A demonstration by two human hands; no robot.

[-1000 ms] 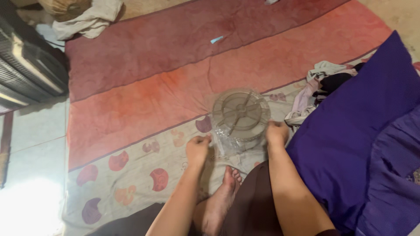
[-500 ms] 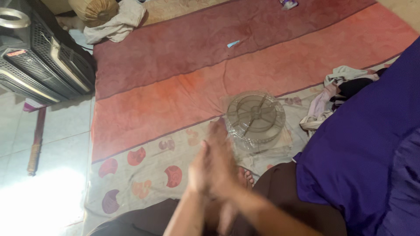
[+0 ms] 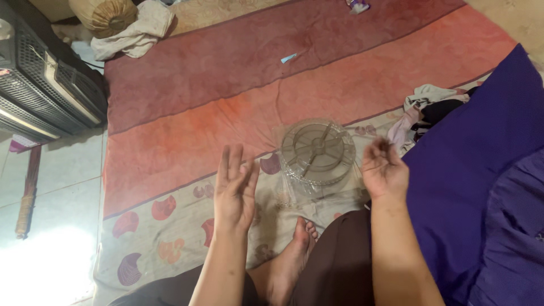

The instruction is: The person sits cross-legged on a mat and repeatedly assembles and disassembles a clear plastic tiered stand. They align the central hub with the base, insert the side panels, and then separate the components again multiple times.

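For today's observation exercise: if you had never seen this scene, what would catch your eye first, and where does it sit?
First, the round clear plastic container with spoke-like dividers, lying in clear wrap on the striped red and pink mat. The left hand and right hand hover open on either side of it, touching nothing. A big purple cloth fills the right side, and a dark slatted appliance stands at the upper left.

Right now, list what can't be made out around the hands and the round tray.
- Round tray, head view: clear wrap blurs it; contents unreadable.
- Right hand: fingertips motion-blurred.
- Left hand: seen from the back, palm hidden.
- Black crate: cut by left edge.
- Blue scrap: too small to identify.
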